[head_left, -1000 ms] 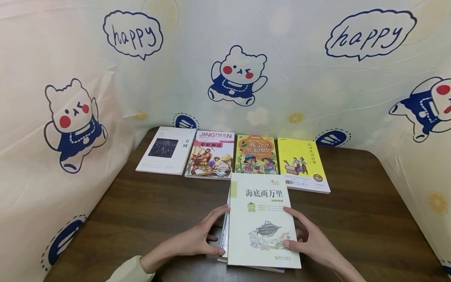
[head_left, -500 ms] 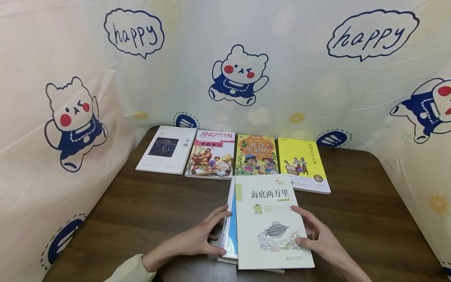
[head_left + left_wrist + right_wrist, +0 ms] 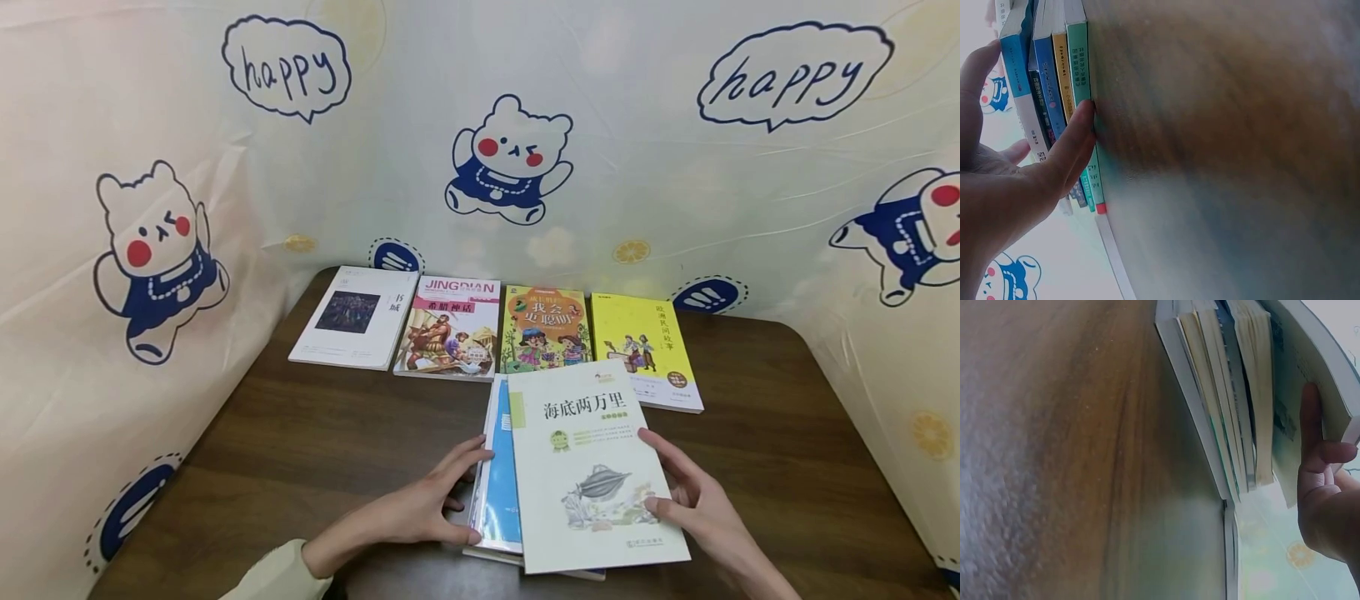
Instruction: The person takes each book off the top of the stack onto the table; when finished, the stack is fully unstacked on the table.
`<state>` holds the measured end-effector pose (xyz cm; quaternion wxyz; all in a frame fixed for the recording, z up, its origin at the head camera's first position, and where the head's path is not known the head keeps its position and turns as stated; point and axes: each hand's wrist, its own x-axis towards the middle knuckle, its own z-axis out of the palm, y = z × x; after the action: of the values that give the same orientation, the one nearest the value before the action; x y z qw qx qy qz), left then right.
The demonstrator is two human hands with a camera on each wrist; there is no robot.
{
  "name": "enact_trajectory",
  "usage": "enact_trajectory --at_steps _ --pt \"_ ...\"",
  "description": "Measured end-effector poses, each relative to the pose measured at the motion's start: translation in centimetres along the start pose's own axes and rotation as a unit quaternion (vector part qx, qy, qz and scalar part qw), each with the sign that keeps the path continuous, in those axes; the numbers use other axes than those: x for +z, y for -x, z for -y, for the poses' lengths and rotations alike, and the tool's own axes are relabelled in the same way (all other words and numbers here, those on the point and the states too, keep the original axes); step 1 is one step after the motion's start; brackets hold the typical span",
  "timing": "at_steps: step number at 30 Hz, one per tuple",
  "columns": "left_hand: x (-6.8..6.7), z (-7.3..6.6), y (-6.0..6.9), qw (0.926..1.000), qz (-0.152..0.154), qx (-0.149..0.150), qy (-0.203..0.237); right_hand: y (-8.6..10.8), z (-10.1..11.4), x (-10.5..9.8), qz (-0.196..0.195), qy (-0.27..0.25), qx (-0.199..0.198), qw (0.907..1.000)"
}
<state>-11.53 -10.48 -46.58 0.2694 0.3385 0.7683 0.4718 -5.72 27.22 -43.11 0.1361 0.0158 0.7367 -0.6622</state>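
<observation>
A white paperback book (image 3: 585,467) with a grey airship on its cover is tilted above a stack of books. My right hand (image 3: 697,504) pinches its right edge, thumb on the cover; in the right wrist view fingers (image 3: 1311,415) lie against its underside. Directly beneath is a blue-covered book (image 3: 501,483), its left part showing. My left hand (image 3: 420,504) rests against the left side of the stack, its fingers spread along the spines. The left wrist view shows several spines, among them a blue and white one (image 3: 1017,75) and a green one (image 3: 1079,62).
Behind the stack lie a white book (image 3: 352,321), a Greek-myth-style book (image 3: 448,329), an orange children's book (image 3: 546,325) and a yellow book (image 3: 637,333) in a row. They lie on a dark wooden table (image 3: 300,442). A printed curtain (image 3: 637,183) surrounds the table.
My right hand has drawn the white airship book to the right and tilted it, uncovering more of the blue book beneath. The left hand has stayed at the stack's side.
</observation>
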Motion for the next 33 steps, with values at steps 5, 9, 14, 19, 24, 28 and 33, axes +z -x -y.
enact_trajectory --at_steps 5,9,14,19,24,28,33 --pt "-0.1 -0.2 0.0 1.0 0.002 -0.003 0.002 0.3 0.2 -0.5 -0.011 0.01 -0.02 0.9997" --pt "-0.1 -0.2 0.0 1.0 0.003 -0.004 0.004 0.6 0.4 -1.1 -0.019 0.019 -0.038 0.9989" --pt "-0.1 -0.2 0.0 1.0 0.003 -0.003 0.008 0.9 0.7 -2.1 -0.032 0.008 -0.03 0.999" --pt "-0.1 -0.2 0.0 1.0 0.002 -0.002 0.009 1.1 1.2 -3.2 -0.053 -0.003 -0.021 0.9984" --pt "-0.1 -0.1 0.0 1.0 0.0 0.007 0.004 1.4 1.7 -4.3 -0.063 -0.02 -0.047 0.9967" --pt "0.0 -0.1 0.0 0.9999 0.0 0.01 0.003 1.5 2.0 -5.5 -0.083 -0.03 -0.064 0.9941" --pt "0.0 -0.1 0.0 1.0 0.002 0.004 0.007 1.4 2.4 -7.0 -0.111 -0.054 -0.091 0.9882"
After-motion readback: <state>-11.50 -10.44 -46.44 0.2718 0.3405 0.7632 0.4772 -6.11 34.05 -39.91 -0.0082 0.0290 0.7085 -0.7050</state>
